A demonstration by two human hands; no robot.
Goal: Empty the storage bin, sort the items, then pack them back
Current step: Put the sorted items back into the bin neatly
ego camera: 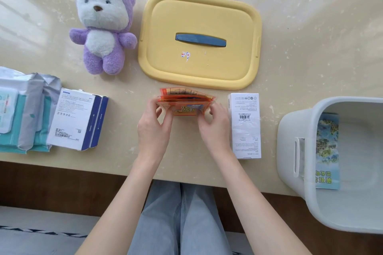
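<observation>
Left hand (153,125), right hand (214,125) pinching orange packets (186,99), long axis left-right

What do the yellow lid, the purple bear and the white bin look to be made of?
The yellow lid looks like matte moulded plastic: smooth, with a rounded rim. The purple bear is plush fabric with a fuzzy pile. The white bin seems plastic too, with smooth moulded walls.

Pale jeans (182,213) show below the beige table (310,47).
</observation>
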